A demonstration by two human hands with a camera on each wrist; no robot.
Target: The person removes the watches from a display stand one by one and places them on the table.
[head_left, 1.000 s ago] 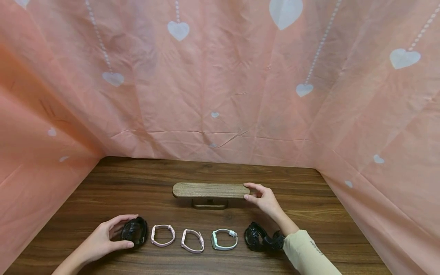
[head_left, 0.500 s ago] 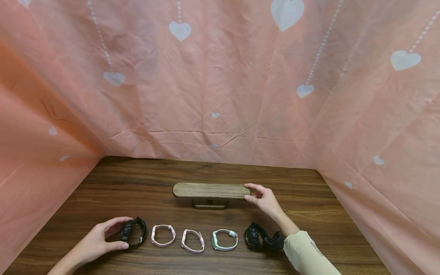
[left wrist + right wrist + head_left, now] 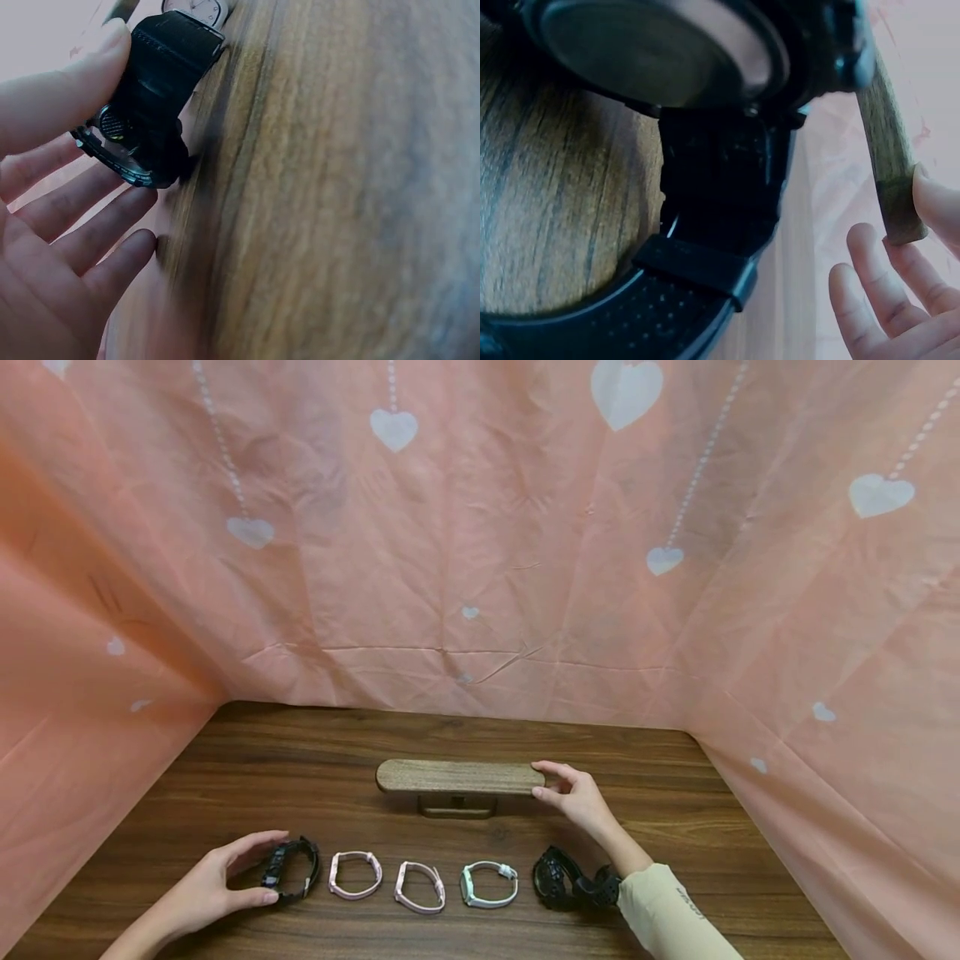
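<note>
At the left of the row, my left hand (image 3: 202, 885) holds a black wristwatch (image 3: 276, 864) between thumb and fingers, its strap loop standing on edge. The left wrist view shows the thumb against the black strap (image 3: 169, 56), with the watch case by the fingertips. My right hand (image 3: 581, 802) pinches the right end of a wooden T-bar watch stand (image 3: 457, 775), thumb on the near edge and fingers on the far edge. In the right wrist view the bar's end (image 3: 900, 210) lies between thumb and fingers.
Between the hands stand two pink watches (image 3: 356, 894) (image 3: 420, 906) and a mint-green watch (image 3: 490, 903). Another black watch (image 3: 553, 877) lies below the right forearm and fills much of the right wrist view. Pink curtains (image 3: 480, 527) with white hearts enclose the wooden table (image 3: 300, 752).
My left hand has turned the black wristwatch so its face points left and its strap loop shows open; the hand has drawn slightly left. My right hand and the stand have not moved.
</note>
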